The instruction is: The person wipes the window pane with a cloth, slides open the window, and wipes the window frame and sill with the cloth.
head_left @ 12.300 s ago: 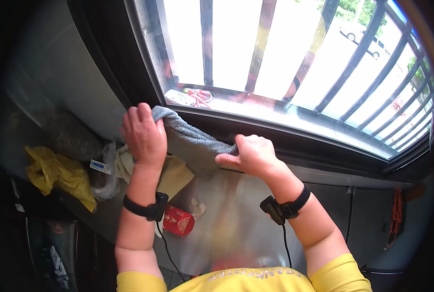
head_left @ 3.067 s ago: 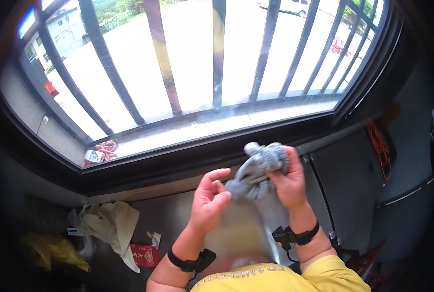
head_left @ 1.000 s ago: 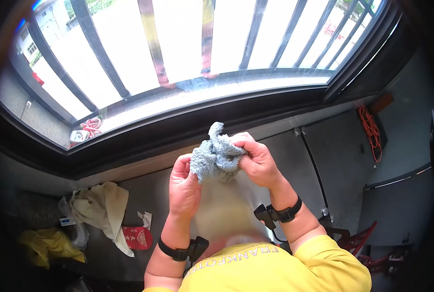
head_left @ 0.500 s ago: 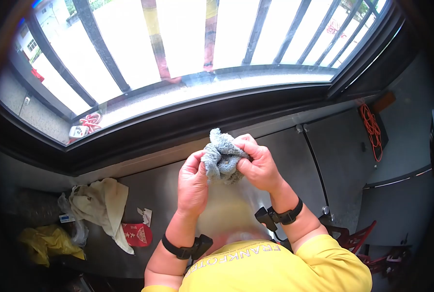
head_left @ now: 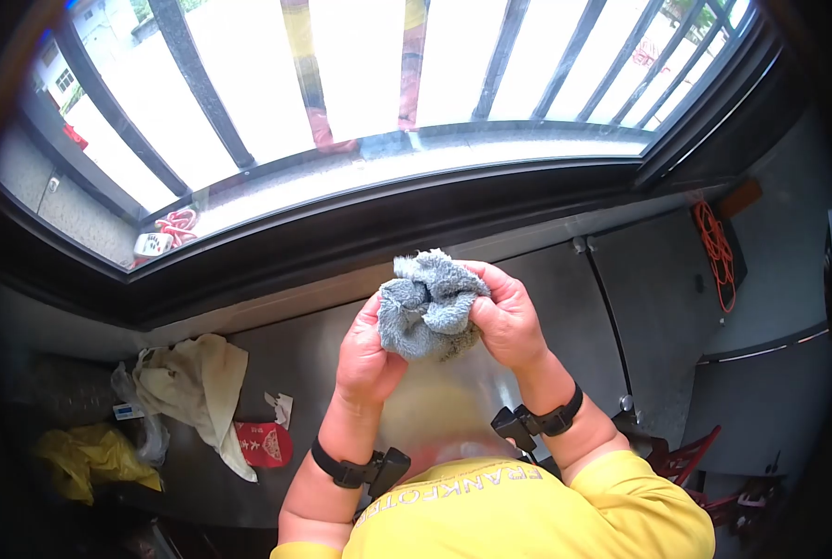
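A bunched grey-blue fluffy cloth [head_left: 425, 312] is held up in front of me, above the dark tabletop [head_left: 295, 359]. My left hand [head_left: 367, 352] is closed on its left side, with the fingertips partly hidden behind the fabric. On the opposite side my right hand [head_left: 507, 317] pinches the cloth between thumb and fingers. Folds curl inward at the middle of the bundle.
Left on the table lie a cream cloth [head_left: 197, 387], a red packet [head_left: 265, 444], a torn white paper piece [head_left: 281, 408] and a yellow plastic bag [head_left: 99, 461]. A barred window [head_left: 360, 214] rises beyond the table. An orange cord [head_left: 714, 252] hangs at right.
The cloth has spread wider and turned in my hands, showing more of its folds. My left hand has shifted slightly down and left, the right one slightly right.
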